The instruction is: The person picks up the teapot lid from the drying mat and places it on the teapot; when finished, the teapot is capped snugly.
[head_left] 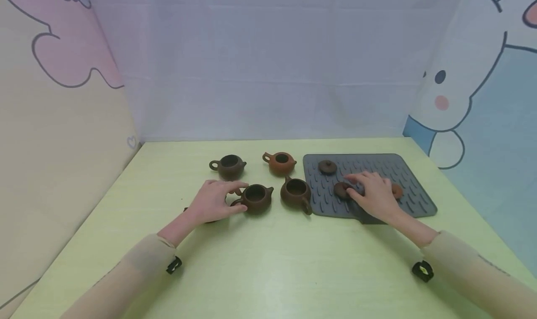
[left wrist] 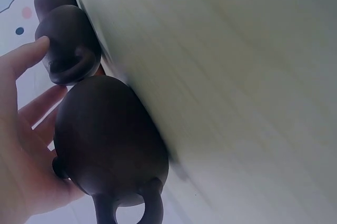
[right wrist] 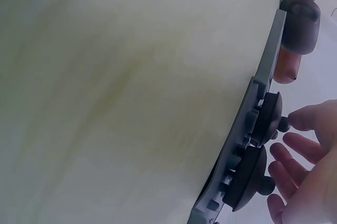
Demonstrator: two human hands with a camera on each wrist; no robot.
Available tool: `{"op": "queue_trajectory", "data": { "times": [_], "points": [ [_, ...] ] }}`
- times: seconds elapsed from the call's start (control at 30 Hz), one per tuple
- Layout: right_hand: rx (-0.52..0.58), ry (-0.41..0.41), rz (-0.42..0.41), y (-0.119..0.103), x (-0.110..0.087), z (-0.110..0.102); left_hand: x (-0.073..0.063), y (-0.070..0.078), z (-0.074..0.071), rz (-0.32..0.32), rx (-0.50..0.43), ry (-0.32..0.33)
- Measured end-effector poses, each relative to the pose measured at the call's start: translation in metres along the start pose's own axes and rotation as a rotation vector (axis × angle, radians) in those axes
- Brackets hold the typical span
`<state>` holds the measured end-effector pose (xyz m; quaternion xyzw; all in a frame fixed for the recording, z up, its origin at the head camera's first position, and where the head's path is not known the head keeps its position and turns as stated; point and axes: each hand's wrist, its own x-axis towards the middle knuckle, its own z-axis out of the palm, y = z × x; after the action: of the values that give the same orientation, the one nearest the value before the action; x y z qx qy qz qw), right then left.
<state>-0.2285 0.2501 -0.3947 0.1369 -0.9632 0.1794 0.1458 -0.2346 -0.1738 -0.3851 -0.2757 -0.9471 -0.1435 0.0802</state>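
In the head view my left hand (head_left: 216, 201) has thumb and index finger on either side of an uncovered brown teapot (head_left: 258, 200), at its handle end. The left wrist view shows the thumb on that teapot's (left wrist: 71, 31) side. Below the palm stands another dark teapot (left wrist: 110, 134) with a knob on top, mostly covered by the hand in the head view. My right hand (head_left: 375, 195) reaches over a brown lid (head_left: 341, 191) on the grey mat. Its thumb and index finger are apart, the thumb tip right at the knob (right wrist: 284, 124) in the right wrist view.
Right of the held teapot stands an uncovered brown teapot (head_left: 295, 193). Behind are a dark teapot (head_left: 230, 169) and a reddish one (head_left: 280, 164). The ridged grey mat (head_left: 379, 160) also bears a dark lid (head_left: 327, 167) and an orange lid (head_left: 397, 191).
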Motion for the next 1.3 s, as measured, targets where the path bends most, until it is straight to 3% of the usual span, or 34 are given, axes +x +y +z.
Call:
{"op": "queue_trajectory", "data": {
  "times": [0.83,1.3],
  "points": [
    [0.016,-0.018,0.008,0.0071,0.0056,0.0016,0.0045,-0.0018,-0.0021,-0.01,-0.036,-0.016],
    [0.035,0.059,-0.025,-0.0002,0.0072,0.0044,0.0035,-0.0011,-0.0009,-0.059,-0.093,-0.055]
  ]
}}
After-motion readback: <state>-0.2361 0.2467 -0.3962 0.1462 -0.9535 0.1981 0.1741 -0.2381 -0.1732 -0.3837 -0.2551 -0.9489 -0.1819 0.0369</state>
